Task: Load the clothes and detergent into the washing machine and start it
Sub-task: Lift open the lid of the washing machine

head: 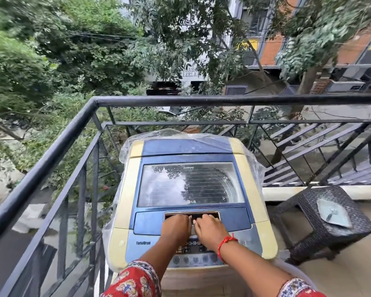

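A top-loading washing machine, blue and cream with a plastic sheet draped over its back, stands in the balcony corner. Its glass lid is down. My left hand and my right hand lie side by side on the lid's front edge, fingers tucked into the recessed lid handle. The control panel with buttons sits under my wrists, partly hidden. No clothes or detergent are in view.
A black metal railing runs along the left and behind the machine. A dark wicker stool stands to the right with a grey pouch on its top. Tiled floor lies to the right of the machine.
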The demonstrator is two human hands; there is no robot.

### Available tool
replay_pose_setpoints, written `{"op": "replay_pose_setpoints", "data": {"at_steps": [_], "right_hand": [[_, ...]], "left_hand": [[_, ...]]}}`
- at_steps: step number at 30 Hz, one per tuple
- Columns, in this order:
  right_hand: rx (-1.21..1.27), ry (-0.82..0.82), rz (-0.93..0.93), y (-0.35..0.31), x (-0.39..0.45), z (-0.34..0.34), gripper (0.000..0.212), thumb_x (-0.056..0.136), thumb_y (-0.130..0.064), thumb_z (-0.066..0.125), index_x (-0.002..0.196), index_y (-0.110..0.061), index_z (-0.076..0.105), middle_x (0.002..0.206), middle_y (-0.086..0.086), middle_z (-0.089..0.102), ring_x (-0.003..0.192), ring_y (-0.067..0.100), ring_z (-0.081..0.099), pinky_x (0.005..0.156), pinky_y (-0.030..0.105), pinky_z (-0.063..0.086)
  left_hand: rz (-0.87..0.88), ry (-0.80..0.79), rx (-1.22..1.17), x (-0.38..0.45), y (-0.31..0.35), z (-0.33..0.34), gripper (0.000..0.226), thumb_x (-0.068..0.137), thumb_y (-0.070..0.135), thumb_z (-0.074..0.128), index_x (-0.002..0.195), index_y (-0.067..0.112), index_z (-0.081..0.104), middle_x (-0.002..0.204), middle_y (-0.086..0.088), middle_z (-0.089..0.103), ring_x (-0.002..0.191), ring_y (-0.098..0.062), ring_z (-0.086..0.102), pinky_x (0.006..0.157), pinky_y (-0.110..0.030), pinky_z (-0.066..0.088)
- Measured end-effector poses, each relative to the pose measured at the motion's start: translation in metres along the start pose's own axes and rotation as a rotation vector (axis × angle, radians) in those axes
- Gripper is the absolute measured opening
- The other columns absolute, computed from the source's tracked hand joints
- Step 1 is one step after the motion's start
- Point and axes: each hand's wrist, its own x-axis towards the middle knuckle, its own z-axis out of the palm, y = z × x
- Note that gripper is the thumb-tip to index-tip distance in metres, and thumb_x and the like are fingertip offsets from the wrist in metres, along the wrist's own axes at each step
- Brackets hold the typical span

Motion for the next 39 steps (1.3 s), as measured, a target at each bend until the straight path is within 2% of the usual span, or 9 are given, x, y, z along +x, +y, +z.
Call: {"op": "replay_pose_setpoints", "data": {"at_steps": [4,8,12,19,23,26,31,35,39], "right_hand": [[0.084,-0.052,0.025,-0.006,0.002,-0.020,0.044,0.099,-0.036,0.032,0.092,-0.008,0.065,0.102,0.017,0.063,0.097,0.036,0.061,0.085,0.042,0.050],[0.113,-0.040,0.051,-0.009,0.004,-0.043,0.046,0.096,-0.042,0.035,0.080,-0.010,0.065,0.092,0.015,0.069,0.088,0.035,0.065,0.071,0.036,0.049],[0.103,0.161,0.056,-0.011,0.005,-0.062,0.053,0.094,-0.052,0.032,0.077,-0.012,0.063,0.084,0.008,0.070,0.082,0.032,0.066,0.064,0.035,0.048],[0.017,0.428,-0.004,-0.019,0.028,-0.112,0.064,0.091,-0.059,0.023,0.080,-0.014,0.068,0.082,0.014,0.071,0.080,0.036,0.067,0.063,0.038,0.049],[-0.010,0.516,-0.021,-0.022,0.044,-0.143,0.068,0.091,-0.059,0.023,0.079,-0.012,0.071,0.082,0.014,0.072,0.083,0.037,0.068,0.064,0.038,0.050],[-0.021,0.553,-0.053,-0.024,0.051,-0.165,0.059,0.097,-0.049,0.032,0.077,-0.009,0.071,0.082,0.016,0.072,0.083,0.038,0.067,0.065,0.038,0.049],[-0.033,0.586,-0.047,-0.027,0.070,-0.192,0.057,0.097,-0.048,0.032,0.082,-0.010,0.071,0.087,0.016,0.072,0.086,0.038,0.067,0.066,0.038,0.049],[-0.035,0.596,-0.056,-0.029,0.088,-0.216,0.055,0.096,-0.046,0.032,0.084,-0.010,0.071,0.089,0.018,0.071,0.086,0.040,0.066,0.068,0.040,0.051],[-0.056,0.623,-0.098,-0.031,0.107,-0.239,0.054,0.097,-0.044,0.031,0.082,-0.010,0.071,0.085,0.017,0.072,0.082,0.038,0.067,0.066,0.038,0.050]], "left_hand": [[-0.007,0.021,0.016,0.000,0.004,-0.009,0.046,0.101,0.037,0.031,0.094,0.011,0.068,0.098,-0.013,0.072,0.092,-0.034,0.068,0.074,-0.037,0.051],[0.006,0.089,0.043,0.003,0.008,-0.025,0.048,0.099,0.039,0.032,0.095,0.009,0.070,0.101,-0.014,0.072,0.095,-0.035,0.067,0.079,-0.038,0.051],[-0.028,0.170,-0.063,0.006,0.011,-0.059,0.047,0.099,0.039,0.036,0.090,0.005,0.068,0.101,-0.019,0.070,0.099,-0.038,0.064,0.078,-0.038,0.049],[-0.036,0.349,-0.174,0.014,0.017,-0.113,0.058,0.096,0.047,0.037,0.055,0.006,0.045,0.072,-0.018,0.065,0.077,-0.039,0.064,0.059,-0.034,0.039],[-0.027,0.461,-0.166,0.028,0.021,-0.141,0.059,0.095,0.049,0.037,0.061,0.005,0.057,0.079,-0.020,0.069,0.082,-0.039,0.066,0.065,-0.036,0.047],[-0.005,0.497,-0.148,0.039,0.023,-0.159,0.061,0.095,0.051,0.035,0.058,0.006,0.055,0.078,-0.021,0.069,0.079,-0.040,0.066,0.062,-0.036,0.044],[0.022,0.541,-0.095,0.056,0.024,-0.186,0.061,0.097,0.049,0.034,0.058,0.006,0.052,0.083,-0.024,0.069,0.082,-0.041,0.065,0.063,-0.037,0.041],[0.038,0.554,-0.069,0.070,0.026,-0.212,0.061,0.098,0.047,0.033,0.078,0.001,0.066,0.095,-0.025,0.069,0.092,-0.041,0.064,0.072,-0.039,0.047],[0.058,0.608,-0.060,0.091,0.026,-0.233,0.062,0.097,0.048,0.032,0.074,0.002,0.066,0.086,-0.024,0.070,0.084,-0.041,0.066,0.066,-0.038,0.047]]}}
